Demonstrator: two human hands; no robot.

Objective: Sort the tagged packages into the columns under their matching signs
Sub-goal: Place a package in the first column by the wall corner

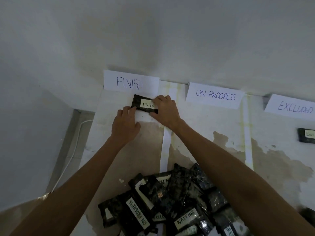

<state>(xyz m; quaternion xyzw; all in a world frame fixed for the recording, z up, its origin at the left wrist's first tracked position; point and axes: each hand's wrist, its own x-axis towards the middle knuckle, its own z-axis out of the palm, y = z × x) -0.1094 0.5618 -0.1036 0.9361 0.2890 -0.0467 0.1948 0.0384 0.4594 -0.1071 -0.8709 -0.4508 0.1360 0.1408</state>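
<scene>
I am pinching the right end of the FINISH package (144,103) with my right hand (166,111), fingers on top and thumb at its near edge. My left hand (125,124) is lying open, its fingertips touching the package's left end. The package is lying on the table (204,126) just below the FINISH sign (130,82). The pile (172,203) is sitting between my forearms.

Signs (131,83) read FINISH, ON PROGRESS, EXCLUDED; package tags (148,104) FINISH, ON PROGRESS, WAITING, perhaps EXCLUDED.
</scene>
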